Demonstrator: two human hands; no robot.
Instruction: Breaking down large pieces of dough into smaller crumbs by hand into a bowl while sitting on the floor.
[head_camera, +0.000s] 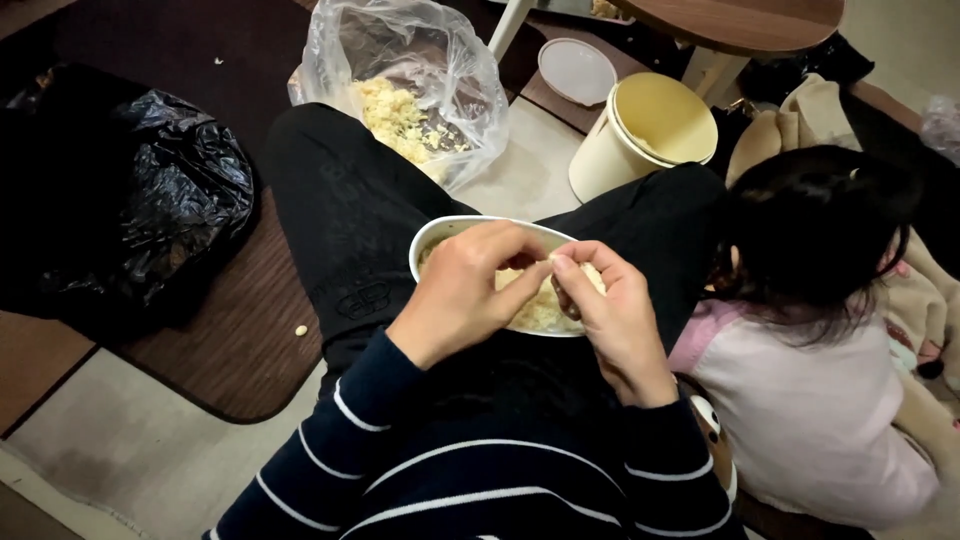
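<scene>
A white oval bowl (430, 238) rests on my lap between my crossed legs, holding pale yellowish pieces that look like garlic cloves. My left hand (465, 295) and my right hand (615, 315) meet over the bowl. Their fingertips pinch one small pale piece (549, 262) between them. Both hands hide most of the bowl's contents. My sleeves are dark blue with thin white stripes.
A clear plastic bag (400, 70) with pale peelings lies beyond my knee. A black plastic bag (140, 200) sits at the left. A cream bucket (645, 135) and a white lid (577, 70) stand ahead. Another person (820, 340) sits close at my right. One loose piece (301, 330) lies on the floor.
</scene>
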